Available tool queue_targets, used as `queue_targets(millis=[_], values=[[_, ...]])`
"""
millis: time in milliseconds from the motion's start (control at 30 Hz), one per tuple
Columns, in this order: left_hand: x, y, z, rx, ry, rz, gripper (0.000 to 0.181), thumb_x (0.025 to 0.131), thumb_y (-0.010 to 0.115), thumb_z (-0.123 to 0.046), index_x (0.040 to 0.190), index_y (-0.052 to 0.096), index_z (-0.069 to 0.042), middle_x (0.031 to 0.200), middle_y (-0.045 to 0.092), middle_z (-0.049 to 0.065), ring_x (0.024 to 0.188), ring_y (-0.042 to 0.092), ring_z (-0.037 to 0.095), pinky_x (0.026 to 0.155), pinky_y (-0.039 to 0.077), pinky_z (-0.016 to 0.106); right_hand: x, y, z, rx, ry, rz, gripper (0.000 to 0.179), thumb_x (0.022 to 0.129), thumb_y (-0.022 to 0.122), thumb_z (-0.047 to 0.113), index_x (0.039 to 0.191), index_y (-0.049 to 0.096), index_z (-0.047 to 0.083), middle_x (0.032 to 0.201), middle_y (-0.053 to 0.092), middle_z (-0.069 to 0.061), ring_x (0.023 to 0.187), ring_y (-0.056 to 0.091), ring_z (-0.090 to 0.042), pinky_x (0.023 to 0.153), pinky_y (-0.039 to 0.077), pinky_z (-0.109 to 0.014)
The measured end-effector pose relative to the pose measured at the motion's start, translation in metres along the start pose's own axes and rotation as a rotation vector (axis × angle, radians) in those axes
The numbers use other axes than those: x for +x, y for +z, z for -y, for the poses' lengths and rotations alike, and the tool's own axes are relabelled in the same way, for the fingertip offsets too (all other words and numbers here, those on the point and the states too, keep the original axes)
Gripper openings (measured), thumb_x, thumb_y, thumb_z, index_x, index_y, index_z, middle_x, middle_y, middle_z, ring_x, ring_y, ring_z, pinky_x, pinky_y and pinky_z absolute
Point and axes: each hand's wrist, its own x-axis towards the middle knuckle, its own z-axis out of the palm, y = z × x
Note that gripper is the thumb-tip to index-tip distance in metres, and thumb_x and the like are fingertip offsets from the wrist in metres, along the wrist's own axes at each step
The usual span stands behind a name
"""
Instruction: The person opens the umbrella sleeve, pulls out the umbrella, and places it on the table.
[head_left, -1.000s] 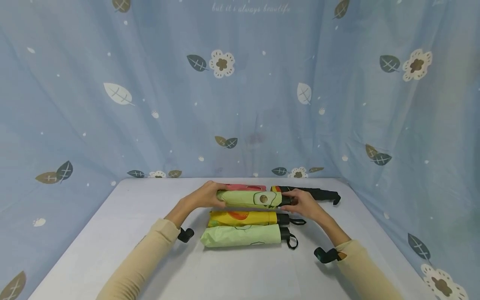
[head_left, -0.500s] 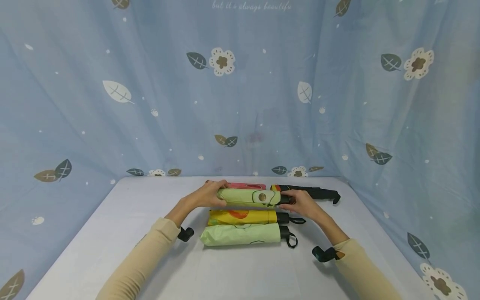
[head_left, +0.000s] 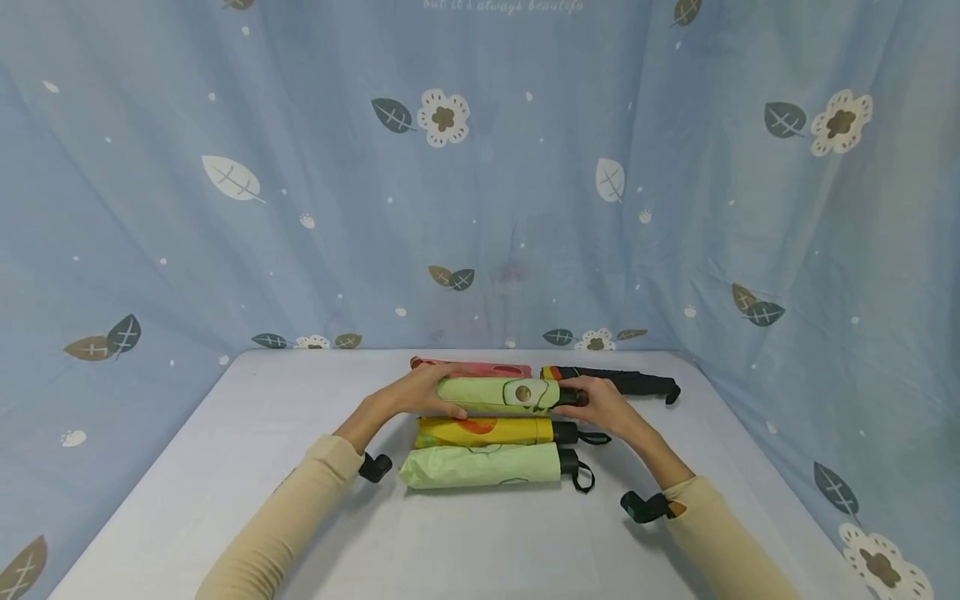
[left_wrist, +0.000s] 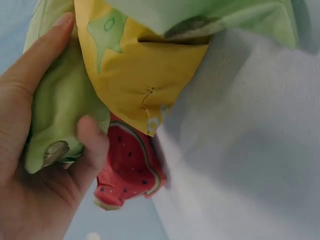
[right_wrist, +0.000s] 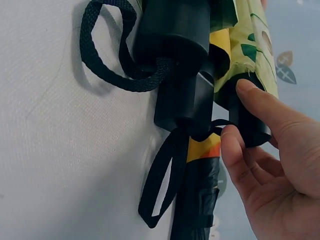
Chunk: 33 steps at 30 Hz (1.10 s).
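My left hand (head_left: 420,390) grips the cloth end of a folded light-green umbrella (head_left: 487,393) with an avocado print. At its other end, the fingers and thumb of my right hand (head_left: 606,407) pinch the black handle (right_wrist: 247,115). This umbrella is held level, close behind a folded yellow umbrella (head_left: 450,432). Nearest to me lies another light-green umbrella (head_left: 480,468), its wrist loop (right_wrist: 107,70) hanging off the handle. Behind the held one is a red watermelon-print umbrella (head_left: 495,369), partly hidden by it and by my left hand.
At the back right lies a black folded umbrella (head_left: 633,382) with a red and yellow end. All rest on a white-covered table (head_left: 480,550). A blue patterned curtain (head_left: 480,208) borders the table's back and sides. Black devices (head_left: 645,507) are strapped to both wrists.
My left fingers have shifted a little rightward along the held umbrella, baring more of the red umbrella's left end. The right hand keeps its pinch on the handle. The head view has tilted slightly.
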Motion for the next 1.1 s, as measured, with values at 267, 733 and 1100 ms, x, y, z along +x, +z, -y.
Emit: queue_targets(millis=[267,733,1100], values=[[0.0,0.0,-0.001,0.009,0.025,-0.005,0.076,0.084,0.074,-0.048,0.145,0.049,-0.012,0.143,0.055,0.009,0.126,0.055,0.027,0.101,0.047,0.048,0.0,-0.001,0.001,-0.009,-0.001,0.002,0.056,0.084,0.077,0.029,0.131,0.062,0.002,0.096,0.068,-0.01,0.056,0.064,-0.023,0.053,0.048,-0.022],[-0.001,-0.001,0.001,-0.036,0.04,-0.024,0.075,0.083,0.077,-0.042,0.144,0.05,-0.01,0.131,0.063,0.003,0.1,0.06,0.012,0.084,0.051,0.032,-0.006,-0.009,0.001,-0.01,-0.027,0.011,0.055,0.086,0.075,0.029,0.133,0.061,0.003,0.096,0.07,-0.011,0.058,0.066,-0.022,0.052,0.049,-0.022],[-0.008,-0.003,0.006,-0.05,0.006,-0.031,0.068,0.082,0.079,-0.04,0.142,0.053,-0.021,0.134,0.061,-0.001,0.107,0.061,0.013,0.09,0.051,0.035,-0.009,-0.018,-0.006,-0.013,0.004,0.016,0.048,0.086,0.075,0.032,0.129,0.064,0.012,0.087,0.07,-0.003,0.059,0.067,-0.024,0.052,0.05,-0.023]])
